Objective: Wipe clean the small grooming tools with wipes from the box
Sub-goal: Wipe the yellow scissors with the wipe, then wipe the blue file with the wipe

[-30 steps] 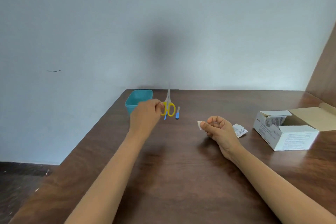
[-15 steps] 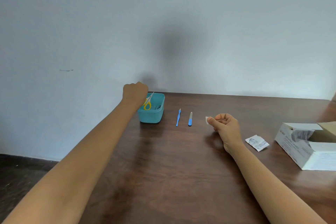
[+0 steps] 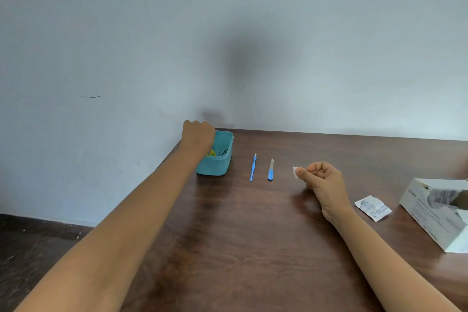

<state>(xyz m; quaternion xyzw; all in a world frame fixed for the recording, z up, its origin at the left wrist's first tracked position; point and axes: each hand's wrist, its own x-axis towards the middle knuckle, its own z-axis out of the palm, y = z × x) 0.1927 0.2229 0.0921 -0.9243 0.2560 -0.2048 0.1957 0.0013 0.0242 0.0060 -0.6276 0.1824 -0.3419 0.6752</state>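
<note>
At the near right of the worktop (image 3: 253,248) sit the wipe box (image 3: 438,213) and a torn wrapper (image 3: 373,208); beyond, the right hand (image 3: 321,180) pinches a white wipe (image 3: 295,172). Just left of it, between the hands, the file (image 3: 271,170) and cuticle tool (image 3: 253,168) lie parallel, long axes pointing away, the file nearer the right hand. Farthest, the left hand (image 3: 198,135) hangs curled over the teal tub (image 3: 219,166) containing scissors (image 3: 211,153); its grasp cannot be told.
</note>
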